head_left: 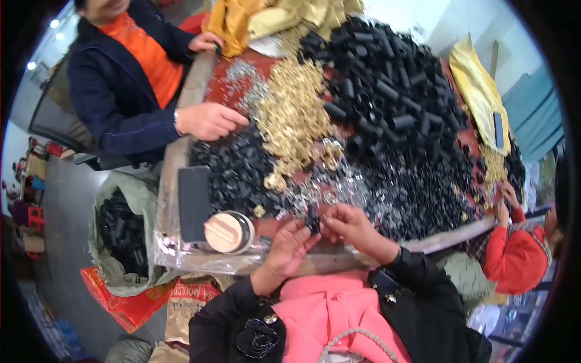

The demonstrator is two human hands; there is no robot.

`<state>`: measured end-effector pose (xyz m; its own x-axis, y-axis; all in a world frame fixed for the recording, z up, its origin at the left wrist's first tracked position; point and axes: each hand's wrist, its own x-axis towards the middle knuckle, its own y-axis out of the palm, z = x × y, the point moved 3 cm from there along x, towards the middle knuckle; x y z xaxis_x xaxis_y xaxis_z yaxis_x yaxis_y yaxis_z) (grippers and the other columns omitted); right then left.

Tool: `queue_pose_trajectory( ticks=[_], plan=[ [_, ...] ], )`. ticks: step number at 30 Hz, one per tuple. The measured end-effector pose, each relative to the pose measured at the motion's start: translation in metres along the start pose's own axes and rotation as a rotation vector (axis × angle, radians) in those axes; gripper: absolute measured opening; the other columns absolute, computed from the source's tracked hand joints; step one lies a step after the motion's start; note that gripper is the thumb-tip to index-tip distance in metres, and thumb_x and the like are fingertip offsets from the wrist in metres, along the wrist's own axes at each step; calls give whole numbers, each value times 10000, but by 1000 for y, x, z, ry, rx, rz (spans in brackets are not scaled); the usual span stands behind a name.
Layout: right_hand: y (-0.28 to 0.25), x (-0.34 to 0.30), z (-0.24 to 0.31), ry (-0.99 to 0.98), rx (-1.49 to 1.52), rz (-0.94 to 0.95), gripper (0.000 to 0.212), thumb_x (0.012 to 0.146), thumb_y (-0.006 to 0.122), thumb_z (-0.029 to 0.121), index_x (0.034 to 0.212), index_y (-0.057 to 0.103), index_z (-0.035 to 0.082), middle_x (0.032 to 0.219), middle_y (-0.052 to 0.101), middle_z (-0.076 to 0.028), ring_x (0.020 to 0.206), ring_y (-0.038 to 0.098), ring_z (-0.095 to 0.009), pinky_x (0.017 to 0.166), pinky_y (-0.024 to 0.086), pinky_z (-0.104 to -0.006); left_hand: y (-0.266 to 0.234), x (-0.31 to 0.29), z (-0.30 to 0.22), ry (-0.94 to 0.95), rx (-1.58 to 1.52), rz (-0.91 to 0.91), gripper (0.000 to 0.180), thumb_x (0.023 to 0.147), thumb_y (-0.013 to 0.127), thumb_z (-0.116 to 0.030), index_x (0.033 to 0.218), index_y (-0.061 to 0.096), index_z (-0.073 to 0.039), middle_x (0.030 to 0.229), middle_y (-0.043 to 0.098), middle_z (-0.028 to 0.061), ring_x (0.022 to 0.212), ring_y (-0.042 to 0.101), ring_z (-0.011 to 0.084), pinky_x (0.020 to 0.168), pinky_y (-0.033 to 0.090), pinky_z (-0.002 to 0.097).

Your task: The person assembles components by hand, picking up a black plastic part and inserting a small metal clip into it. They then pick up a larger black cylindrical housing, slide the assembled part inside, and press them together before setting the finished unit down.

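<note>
Nearest, along the lower edge, a black jacket [436,314] over a pink top [330,302]. Beyond, a red-topped table [169,187]. Spread over it, a tall heap of black tubes [393,91]; left of those, a smaller heap of gold-coloured parts [290,115]. By the near left corner, a round container [225,233]. At the near edge, left hand [287,247] with fingertips closed on, and right hand [351,225] bunched just beside, grip unclear, a small dark piece [313,219].
</note>
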<state>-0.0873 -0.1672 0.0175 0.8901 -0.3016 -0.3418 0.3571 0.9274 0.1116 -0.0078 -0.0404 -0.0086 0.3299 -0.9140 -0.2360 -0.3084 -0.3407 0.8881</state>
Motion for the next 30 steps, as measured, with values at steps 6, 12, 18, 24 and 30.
queue_pose_trajectory(
  ticks=[6,12,18,24,30],
  plan=[
    [-5,3,-2,-52,-27,69,79,848,489,89,822,477,16,688,557,-11,518,484,-47,455,387,-178,-7,6,0,26,-16,0,235,815,533,-66,1038,508,3,1004,565,112,944,543,180,871,426,298],
    [-8,2,-4,50,40,103,85,861,486,131,846,470,49,690,556,0,516,480,-39,440,360,-166,-10,7,3,15,-11,-2,266,813,535,-73,1056,483,21,1005,561,128,959,536,187,892,409,310],
    [-13,4,-9,109,51,147,90,872,473,151,843,470,66,691,554,6,520,483,-36,446,355,-161,-8,6,2,2,10,2,288,815,532,-83,1072,465,31,1017,552,136,972,528,191,889,409,305],
    [-13,1,-9,93,42,146,89,872,459,129,850,455,42,673,545,-11,513,477,-46,454,370,-167,-11,6,1,3,58,-9,308,818,542,-129,1074,442,11,1015,543,146,974,525,218,888,421,330],
    [-15,-3,-7,22,27,75,99,864,478,130,839,463,35,650,526,9,537,471,-46,459,365,-184,-11,3,0,-26,61,-38,292,821,530,-96,1079,456,19,1011,553,136,924,554,204,815,461,288]
  ],
)
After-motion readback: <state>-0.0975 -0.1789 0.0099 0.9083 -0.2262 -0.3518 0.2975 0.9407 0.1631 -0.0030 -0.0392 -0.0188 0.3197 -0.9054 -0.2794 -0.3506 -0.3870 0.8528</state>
